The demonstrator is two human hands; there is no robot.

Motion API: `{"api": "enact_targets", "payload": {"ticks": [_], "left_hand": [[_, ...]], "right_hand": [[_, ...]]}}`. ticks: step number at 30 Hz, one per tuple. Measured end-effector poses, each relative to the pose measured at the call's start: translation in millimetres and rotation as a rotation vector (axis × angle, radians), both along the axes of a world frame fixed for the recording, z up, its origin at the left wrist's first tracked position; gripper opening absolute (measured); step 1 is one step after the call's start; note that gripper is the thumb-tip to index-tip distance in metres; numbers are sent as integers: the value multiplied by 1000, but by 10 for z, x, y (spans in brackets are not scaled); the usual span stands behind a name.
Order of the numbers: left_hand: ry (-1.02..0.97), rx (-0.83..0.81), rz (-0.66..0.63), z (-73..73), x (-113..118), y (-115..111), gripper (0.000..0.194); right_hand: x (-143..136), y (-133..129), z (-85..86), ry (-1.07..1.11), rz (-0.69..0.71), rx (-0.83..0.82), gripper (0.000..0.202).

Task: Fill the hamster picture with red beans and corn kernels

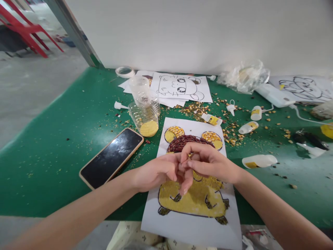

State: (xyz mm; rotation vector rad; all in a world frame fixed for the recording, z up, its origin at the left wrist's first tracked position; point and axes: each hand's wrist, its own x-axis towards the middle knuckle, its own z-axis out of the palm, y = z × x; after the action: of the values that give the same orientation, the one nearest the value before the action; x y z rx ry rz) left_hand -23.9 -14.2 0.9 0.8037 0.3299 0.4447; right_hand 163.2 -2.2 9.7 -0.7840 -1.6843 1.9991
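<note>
A glue bottle (212,119) overlaps the seed picture (192,201), phone (111,158) and cup (147,127) nearby

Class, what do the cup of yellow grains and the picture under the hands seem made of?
Cup: probably glossy plastic; its wall is see-through with highlights. Picture: likely matte paper, a thin, shineless sheet, decorated with corn kernels and red beans.

Through the remote head camera I saw a bare left hand (158,172) and a bare right hand (215,165), both slender-fingered, joined to slim, uncovered forearms (85,208). Pale cream cloth (127,236) with small, dark, scattered motifs covered the lap; I could not tell the garment's cut.
</note>
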Motion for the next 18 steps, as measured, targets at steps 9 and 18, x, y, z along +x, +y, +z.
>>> {"api": "enact_targets", "payload": {"ticks": [9,18], "left_hand": [[28,-25,-1,-17,3,-28,21],[24,-53,-2,-7,5,-30,23]], "right_hand": [[5,18,15,-15,10,-2,5],[22,5,25,6,26,-13,5]]}}
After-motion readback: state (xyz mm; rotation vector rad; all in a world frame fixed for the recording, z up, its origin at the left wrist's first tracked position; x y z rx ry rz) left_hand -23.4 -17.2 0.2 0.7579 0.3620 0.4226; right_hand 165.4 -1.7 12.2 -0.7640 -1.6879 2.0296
